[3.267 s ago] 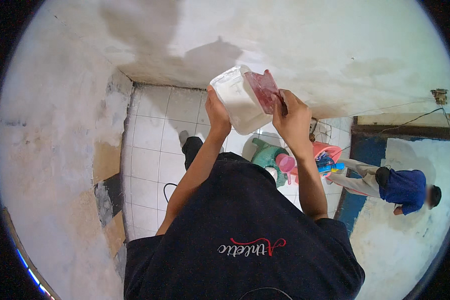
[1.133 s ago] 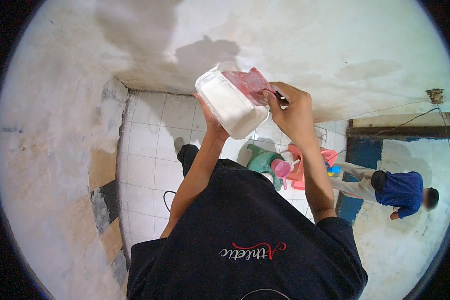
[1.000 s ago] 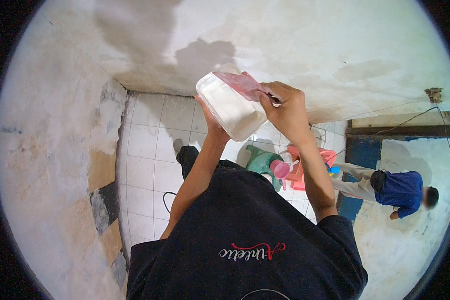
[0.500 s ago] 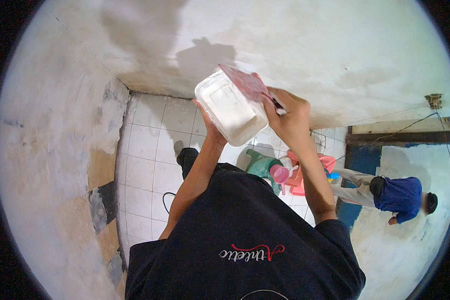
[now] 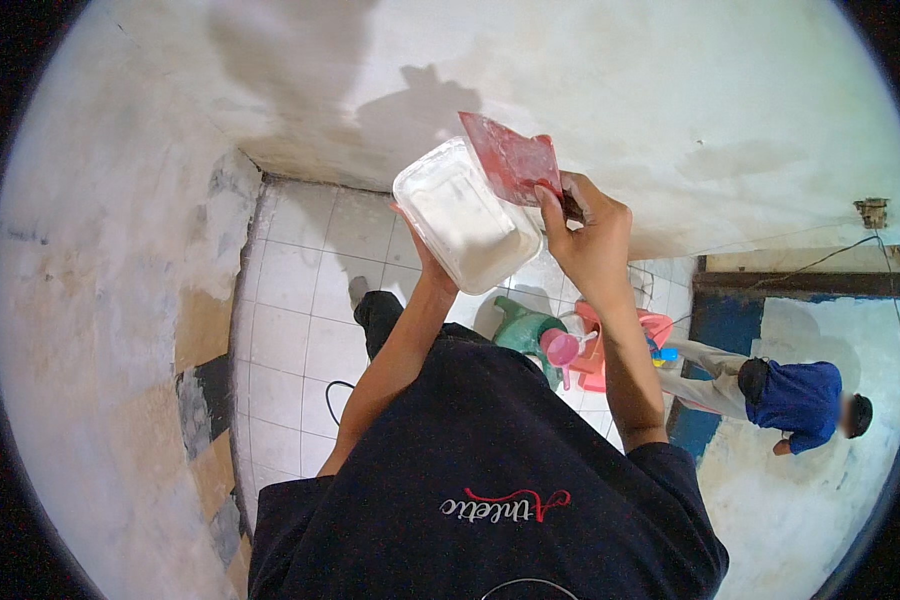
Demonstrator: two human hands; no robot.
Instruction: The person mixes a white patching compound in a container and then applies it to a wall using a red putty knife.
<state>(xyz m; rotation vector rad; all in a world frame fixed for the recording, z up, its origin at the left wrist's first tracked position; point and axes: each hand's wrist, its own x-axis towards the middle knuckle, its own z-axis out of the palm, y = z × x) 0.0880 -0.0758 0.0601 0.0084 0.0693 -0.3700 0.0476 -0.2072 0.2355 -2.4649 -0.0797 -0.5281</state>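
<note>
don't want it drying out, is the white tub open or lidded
Open: no lid covers the white tub, and its pale inside shows beside the red scraper in the right hand.

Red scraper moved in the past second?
Yes. Judged against the brown patch on the wall, the red scraper in the right hand has shifted up and to the right in the picture.
</note>
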